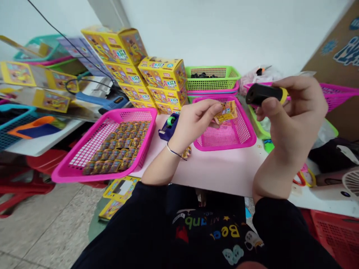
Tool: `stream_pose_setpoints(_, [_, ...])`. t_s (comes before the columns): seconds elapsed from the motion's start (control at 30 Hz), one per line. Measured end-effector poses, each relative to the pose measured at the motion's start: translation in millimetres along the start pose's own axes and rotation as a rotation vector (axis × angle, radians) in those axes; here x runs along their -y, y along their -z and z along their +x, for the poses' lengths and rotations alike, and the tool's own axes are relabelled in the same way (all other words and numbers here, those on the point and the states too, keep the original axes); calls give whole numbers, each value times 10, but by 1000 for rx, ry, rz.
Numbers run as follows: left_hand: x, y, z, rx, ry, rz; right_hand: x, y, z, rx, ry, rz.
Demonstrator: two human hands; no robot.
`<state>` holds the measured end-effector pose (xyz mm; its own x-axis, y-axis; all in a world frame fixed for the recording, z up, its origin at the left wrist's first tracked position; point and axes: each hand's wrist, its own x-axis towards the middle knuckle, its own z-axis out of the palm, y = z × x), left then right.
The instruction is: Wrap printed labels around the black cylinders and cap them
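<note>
A black shirt (207, 231) is nearest. The left hand (193, 123) pinches a yellow packet (227, 112) (over a pink basket (224, 148)); the right hand (291, 119) grips a black-and-yellow cylinder (260, 93).

Orange foil sachet (226, 112) pinched above pink basket (246, 130); black-and-yellow cylinder (262, 94) held sideways.

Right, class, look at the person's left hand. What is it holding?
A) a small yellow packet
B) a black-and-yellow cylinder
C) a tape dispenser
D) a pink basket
A: the left hand pinches the small yellow packet above the pink basket, while the black-and-yellow cylinder is in the right hand.
</note>
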<state>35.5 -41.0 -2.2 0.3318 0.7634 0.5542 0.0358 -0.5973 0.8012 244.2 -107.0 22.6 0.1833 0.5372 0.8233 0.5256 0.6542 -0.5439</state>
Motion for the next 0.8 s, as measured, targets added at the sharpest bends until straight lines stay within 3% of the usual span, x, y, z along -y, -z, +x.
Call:
stream_pose_setpoints(0.13, [126, -61, -20, -10, -27, -21, 17, -3, -49, 56, 5, -84])
stream_pose_setpoints(0.23, [180, -73, -37, -27, -11, -54, 38, -50, -31, 123, -6, -19])
stream_pose_setpoints(0.37, [159, -57, -35, -86, -35, -61, 65, -137, -6, 191, -8, 176])
stream_pose_setpoints(0.47, [98, 12, -32, -114, -126, 12, 49, -155, -8, 243, -28, 137])
stream_pose_setpoints(0.67, [21, 198, -44, 96, -166, -3, -50, -100, -15, 342, -23, 242])
stream_pose_setpoints(0.8, [106, 225, -10, 168, -147, -128, -63, -119, -16, 322, 19, 252])
